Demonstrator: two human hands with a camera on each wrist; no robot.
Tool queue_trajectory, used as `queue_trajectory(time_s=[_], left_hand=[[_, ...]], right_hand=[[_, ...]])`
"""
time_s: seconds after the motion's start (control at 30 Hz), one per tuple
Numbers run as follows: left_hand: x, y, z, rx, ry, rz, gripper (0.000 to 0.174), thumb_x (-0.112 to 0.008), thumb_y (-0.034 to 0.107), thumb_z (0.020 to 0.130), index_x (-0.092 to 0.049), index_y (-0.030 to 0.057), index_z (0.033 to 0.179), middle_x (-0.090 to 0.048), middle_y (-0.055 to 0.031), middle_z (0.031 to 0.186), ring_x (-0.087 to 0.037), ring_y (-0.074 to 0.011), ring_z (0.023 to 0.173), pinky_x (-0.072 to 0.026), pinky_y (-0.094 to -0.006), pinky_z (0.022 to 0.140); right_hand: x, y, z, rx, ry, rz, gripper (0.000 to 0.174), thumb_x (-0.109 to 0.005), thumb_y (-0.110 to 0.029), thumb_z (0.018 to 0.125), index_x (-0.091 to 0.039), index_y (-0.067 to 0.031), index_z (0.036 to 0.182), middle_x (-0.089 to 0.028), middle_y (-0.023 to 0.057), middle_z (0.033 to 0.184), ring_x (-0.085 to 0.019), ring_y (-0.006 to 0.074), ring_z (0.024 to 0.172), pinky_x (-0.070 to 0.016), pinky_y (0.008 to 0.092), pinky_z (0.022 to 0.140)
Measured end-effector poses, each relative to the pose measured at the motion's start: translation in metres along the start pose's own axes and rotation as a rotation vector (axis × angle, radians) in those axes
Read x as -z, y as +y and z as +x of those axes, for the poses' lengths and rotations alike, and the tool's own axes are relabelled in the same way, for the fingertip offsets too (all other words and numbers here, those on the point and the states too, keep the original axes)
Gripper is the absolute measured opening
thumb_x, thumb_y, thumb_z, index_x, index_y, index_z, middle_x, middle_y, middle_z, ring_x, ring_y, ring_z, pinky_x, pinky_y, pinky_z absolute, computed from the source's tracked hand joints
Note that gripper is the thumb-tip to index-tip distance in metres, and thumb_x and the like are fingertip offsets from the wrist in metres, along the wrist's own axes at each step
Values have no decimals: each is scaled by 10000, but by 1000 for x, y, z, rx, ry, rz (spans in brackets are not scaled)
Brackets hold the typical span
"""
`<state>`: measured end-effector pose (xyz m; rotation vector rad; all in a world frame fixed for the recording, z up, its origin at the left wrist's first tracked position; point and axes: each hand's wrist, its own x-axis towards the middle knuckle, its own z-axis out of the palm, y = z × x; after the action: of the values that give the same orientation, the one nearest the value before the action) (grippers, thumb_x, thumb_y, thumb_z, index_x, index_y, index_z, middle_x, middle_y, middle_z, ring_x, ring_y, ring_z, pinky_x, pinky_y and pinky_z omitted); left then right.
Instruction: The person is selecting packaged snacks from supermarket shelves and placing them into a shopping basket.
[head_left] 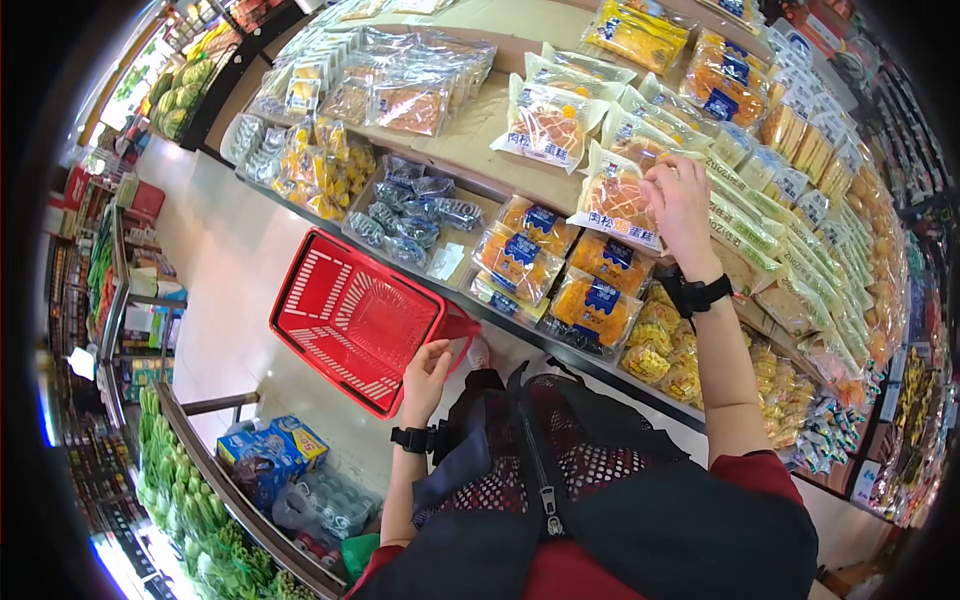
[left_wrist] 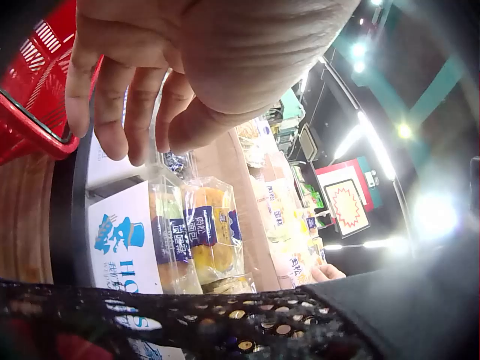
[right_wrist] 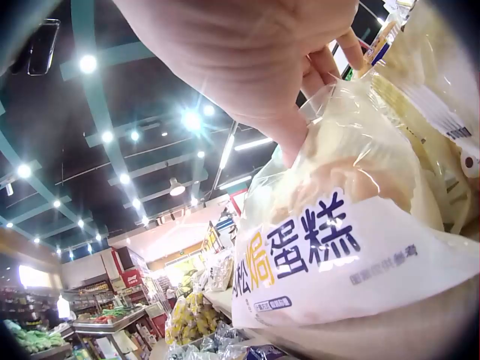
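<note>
My right hand point(head_left: 680, 200) reaches to the bakery shelf and pinches the top of a clear bag of pork floss cake point(head_left: 613, 203) with a white label. In the right wrist view its fingers point(right_wrist: 319, 71) grip the crinkled top edge of that bag point(right_wrist: 337, 240). My left hand point(head_left: 428, 368) hangs low at my side by a red shopping basket point(head_left: 350, 320). In the left wrist view its curled fingers point(left_wrist: 112, 105) sit around the basket's dark handle point(left_wrist: 77, 202), with the red basket rim point(left_wrist: 34, 112) to the left.
Tiered shelves point(head_left: 470, 130) hold several bagged cakes and breads, with orange cake packs point(head_left: 520, 255) on the lower tier in front of me. A low display of bottled water and greens point(head_left: 300, 490) stands behind me on the left. Pale aisle floor point(head_left: 220, 250) lies beside the basket.
</note>
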<state>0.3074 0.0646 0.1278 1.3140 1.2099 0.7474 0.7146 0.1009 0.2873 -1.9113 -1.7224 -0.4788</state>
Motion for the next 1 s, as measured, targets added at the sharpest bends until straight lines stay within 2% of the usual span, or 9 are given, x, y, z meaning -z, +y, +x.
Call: queue_trajectory(time_s=[0.07,0.23,0.37,0.43,0.57,0.63,0.7,0.8,1.0], left_hand=[[0,9,1,6,-5,24,247,-530,82,883,-535,-13,1111,-619,-89,1001,-584,-128,925,-466,-245,799],[6,43,16,-16,-114,-34,260,-534,94,886,-532,-11,1124,-617,-80,1016,-582,-137,952,-451,-255,828],[17,73,41,-100,-338,-257,424,-525,181,901,-410,6,1269,-527,-126,1190,-499,-171,1108,-411,-301,925],[27,96,49,-69,-459,-401,558,-542,259,890,-312,15,1335,-446,-142,1280,-442,-185,1172,-386,-320,959],[50,108,61,-28,-541,-408,602,-595,251,858,-318,-21,1319,-464,-133,1249,-467,-173,1137,-407,-319,935],[65,89,66,89,-476,-351,511,-609,184,848,-395,-28,1261,-529,-100,1166,-525,-152,1053,-436,-300,893],[83,68,70,212,-391,-590,417,-610,128,842,-459,-25,1200,-571,-77,1100,-566,-135,970,-457,-284,856],[125,4,83,261,-266,-658,383,-585,137,856,-471,-25,1184,-575,-91,1102,-581,-157,966,-475,-309,854],[194,-147,115,338,196,-771,356,-638,148,822,-516,-19,1112,-612,-102,1041,-615,-182,897,-497,-313,800]], right_hand=[[8,-5,3,94,61,49,106,-640,-134,762,-577,-72,821,-552,78,987,-479,272,982,-376,383,842],[34,-56,-4,42,-2,383,85,-593,-90,806,-546,-24,833,-562,89,1016,-525,266,927,-418,338,791],[12,-100,-18,-180,-153,840,102,-584,-99,839,-554,-5,864,-586,65,890,-537,146,835,-411,269,764],[-4,-130,-26,-410,-433,1160,120,-592,-118,846,-566,-3,866,-581,28,852,-524,94,800,-417,247,731],[-49,-183,-36,-260,-485,1111,131,-603,-139,844,-586,-13,876,-591,9,839,-534,95,790,-418,233,683],[-67,-200,-35,-298,-558,1110,143,-601,-141,846,-583,-17,913,-588,24,876,-541,110,826,-426,240,710],[-80,-213,-30,-335,-629,1101,162,-599,-144,848,-580,-20,950,-586,38,912,-548,125,862,-434,246,737],[-90,-221,-19,-438,-653,1120,259,-583,-149,860,-528,-45,1091,-531,84,1054,-528,170,1003,-454,287,836],[-94,-222,-16,-533,-739,1039,173,-548,-102,881,-562,-10,1026,-595,31,947,-559,107,899,-447,238,808]])
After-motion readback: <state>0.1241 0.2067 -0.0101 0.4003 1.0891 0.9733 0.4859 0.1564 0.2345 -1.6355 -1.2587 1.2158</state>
